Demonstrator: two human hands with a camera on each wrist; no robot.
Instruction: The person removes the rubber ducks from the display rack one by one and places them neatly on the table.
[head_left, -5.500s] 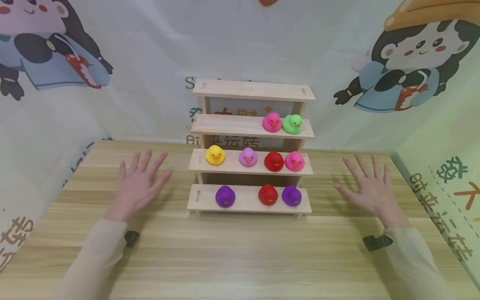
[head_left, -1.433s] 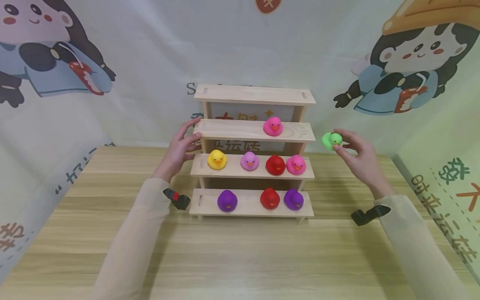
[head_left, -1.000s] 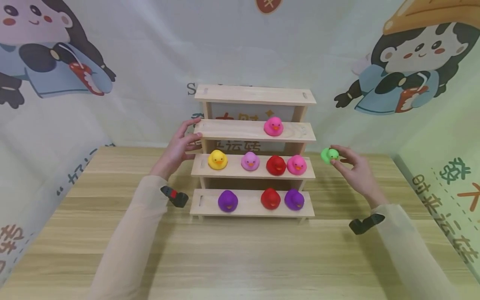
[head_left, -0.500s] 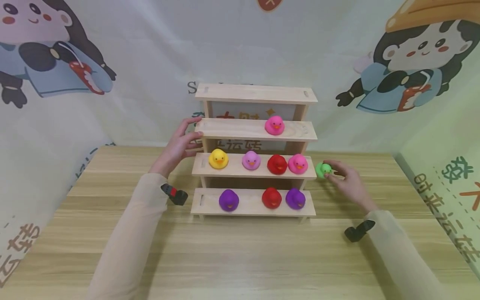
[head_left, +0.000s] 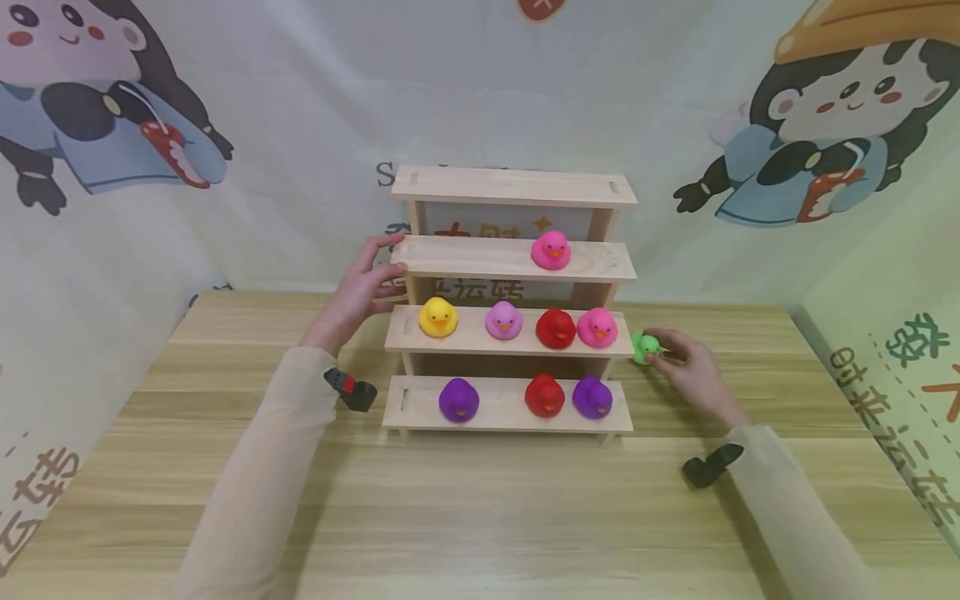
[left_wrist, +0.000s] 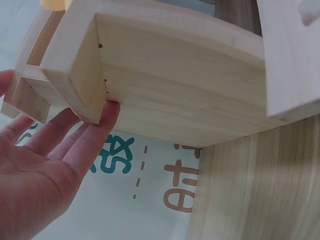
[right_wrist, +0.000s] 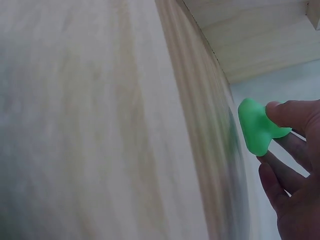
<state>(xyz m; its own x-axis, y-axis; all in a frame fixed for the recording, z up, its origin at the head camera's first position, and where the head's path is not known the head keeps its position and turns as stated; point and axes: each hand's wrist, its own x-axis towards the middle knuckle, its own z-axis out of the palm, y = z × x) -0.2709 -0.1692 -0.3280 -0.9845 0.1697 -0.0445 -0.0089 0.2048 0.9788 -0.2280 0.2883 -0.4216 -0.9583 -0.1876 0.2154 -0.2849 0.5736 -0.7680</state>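
Right hand [head_left: 696, 372]: one green duck [head_left: 642, 347] — shelf [head_left: 480, 255]: eight.

Left forearm [head_left: 251, 467], right forearm [head_left: 787, 500] slanting inward. Left hand [head_left: 354, 296] gripping, thumb and forefinger standing apart. Right hand [head_left: 697, 372] pinching, thumb opposing fingertips; lower fingers apparently curling.

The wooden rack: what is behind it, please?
Through gaps in the wooden rack, a printed backdrop shows lettering and a star; whatever the boards cover is hidden.
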